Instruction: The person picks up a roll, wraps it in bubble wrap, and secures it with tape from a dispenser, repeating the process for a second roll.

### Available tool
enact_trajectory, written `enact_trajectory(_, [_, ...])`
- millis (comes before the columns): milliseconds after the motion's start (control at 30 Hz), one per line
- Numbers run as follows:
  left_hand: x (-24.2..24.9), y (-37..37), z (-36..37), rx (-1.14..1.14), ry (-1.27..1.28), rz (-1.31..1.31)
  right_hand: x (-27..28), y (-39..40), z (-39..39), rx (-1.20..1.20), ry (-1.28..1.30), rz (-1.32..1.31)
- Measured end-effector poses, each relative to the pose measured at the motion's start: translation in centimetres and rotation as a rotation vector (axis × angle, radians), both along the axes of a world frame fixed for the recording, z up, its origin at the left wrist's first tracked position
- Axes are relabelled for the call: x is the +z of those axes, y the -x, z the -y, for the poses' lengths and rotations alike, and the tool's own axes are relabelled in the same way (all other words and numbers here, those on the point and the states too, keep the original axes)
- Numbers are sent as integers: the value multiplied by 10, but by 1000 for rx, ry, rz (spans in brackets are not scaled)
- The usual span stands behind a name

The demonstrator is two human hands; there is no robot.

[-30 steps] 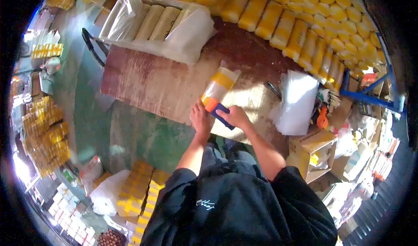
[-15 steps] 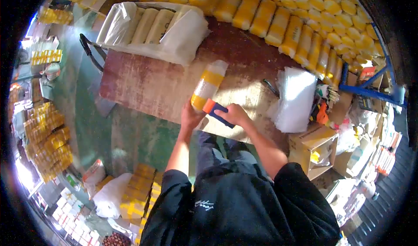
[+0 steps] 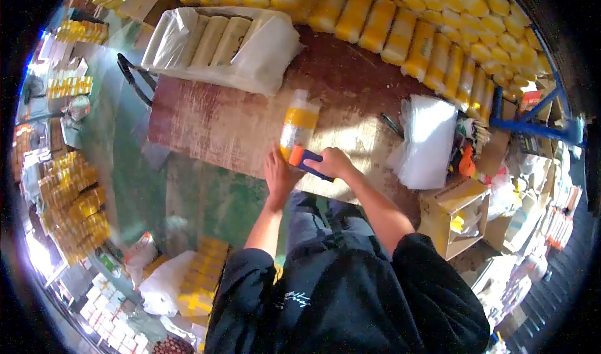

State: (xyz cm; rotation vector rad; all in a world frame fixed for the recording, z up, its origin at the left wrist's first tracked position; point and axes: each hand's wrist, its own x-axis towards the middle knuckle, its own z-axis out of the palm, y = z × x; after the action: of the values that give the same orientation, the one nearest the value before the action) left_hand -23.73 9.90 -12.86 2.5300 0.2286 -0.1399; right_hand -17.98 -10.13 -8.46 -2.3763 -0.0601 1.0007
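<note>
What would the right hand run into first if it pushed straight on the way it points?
Likely the lower end of the yellow-banded package, met by the orange end of the blue tool in the right hand. They may already touch; depth is unclear.

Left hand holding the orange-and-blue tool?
No, the right hand grips the orange-and-blue tool; the left is at the yellow-banded roll.

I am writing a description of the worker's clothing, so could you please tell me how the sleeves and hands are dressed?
The left hand and right hand are bare, with no gloves. Both forearms are uncovered too. The loose black sleeves end near the elbows. They belong to a black top with small white script-like lettering.
</note>
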Motion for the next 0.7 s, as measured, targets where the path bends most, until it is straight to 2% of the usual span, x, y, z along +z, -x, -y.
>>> enact_trajectory(33, [3,1,4,54,11,-3,-2,1,2,10,-5,-14])
enact_trajectory(67, [12,-6,-6,28,145,-118,-5,2,4,19,-9,-30])
enact_trajectory(100, [12,-20,-21,-4,170,-322,-11,5,10,-20,-91,-70])
enact_trajectory(167, [18,-41,-52,-139,529,-604,-16,12,23,-88,-262,-148])
enact_trajectory(233, [18,-26,-35,-246,178,-329,-5,4,12,13,-96,-74])
enact_trajectory(267, [18,-15,-22,-305,4,-200,-2,2,6,11,-102,-52])
enact_trajectory(300, [20,-7,-11,-249,56,-185,-1,5,3,6,-107,-37])
enact_trajectory(367, [33,-11,-9,-240,12,-218,-31,29,22,-123,-300,-60])
enact_trajectory(400, [27,-11,-7,-231,8,-148,-42,35,31,-187,-393,-64])
enact_trajectory(467, [5,-3,-8,-216,-6,-21,-17,26,30,-124,-139,-61])
enact_trajectory(533, [-10,0,10,-56,-95,-21,6,19,7,-151,52,-88])
enact_trajectory(567, [-13,0,20,22,-135,-20,33,14,-17,-141,185,13])
enact_trajectory(600, [-8,-5,27,94,-166,-26,-20,32,-32,-143,210,240])
enact_trajectory(667, [13,-15,33,145,-117,-120,-44,32,-47,-174,362,264])
enact_trajectory(700, [26,-23,27,168,-101,-162,-47,30,-41,-162,357,256])
